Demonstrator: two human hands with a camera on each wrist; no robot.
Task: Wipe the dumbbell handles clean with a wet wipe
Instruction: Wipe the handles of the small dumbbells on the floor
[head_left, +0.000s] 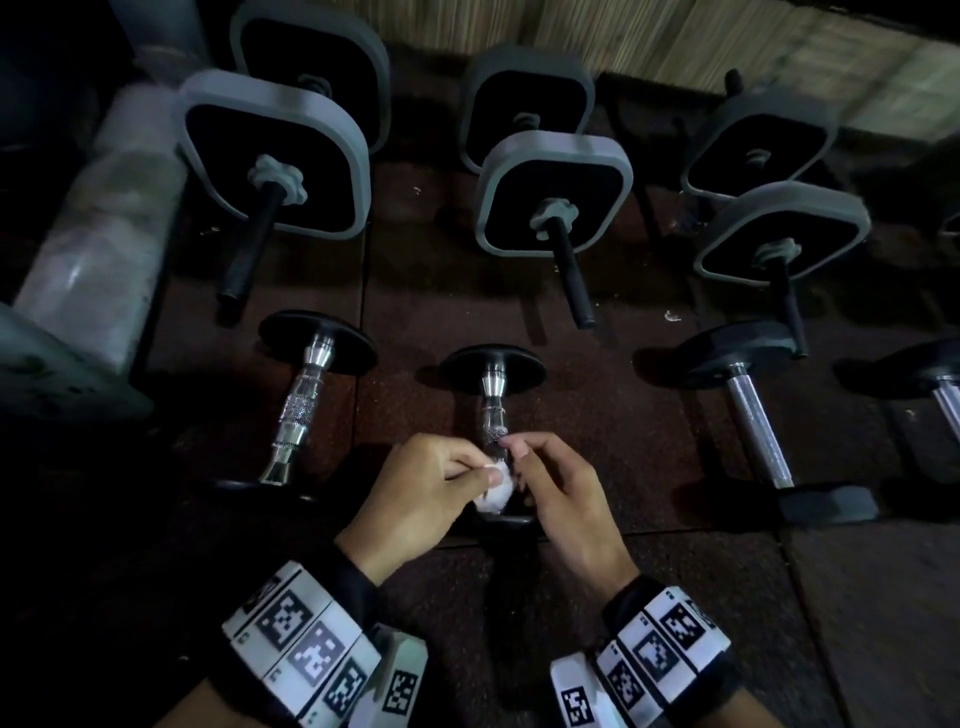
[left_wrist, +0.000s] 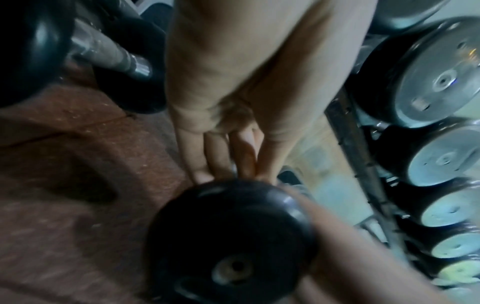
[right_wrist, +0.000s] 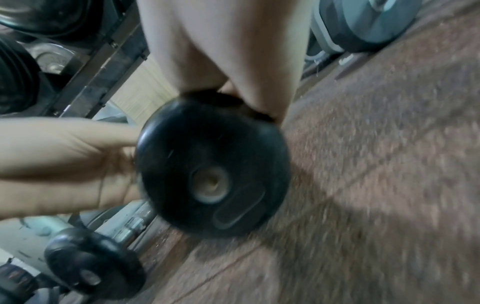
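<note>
The wipe (head_left: 496, 491) is pinched by both hands, left (head_left: 415, 493) and right (head_left: 563, 496); it should be wrapped snugly round the handle (head_left: 493, 421).

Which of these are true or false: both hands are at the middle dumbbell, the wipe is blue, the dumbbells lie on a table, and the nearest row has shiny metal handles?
1. Both hands are at the middle dumbbell. True: the left hand and right hand meet at its handle.
2. The wipe is blue. False: the wet wipe is white, bunched between the fingers.
3. The dumbbells lie on a table. False: they lie on a reddish-brown floor mat.
4. The nearest row has shiny metal handles. True, as on the left dumbbell.
</note>
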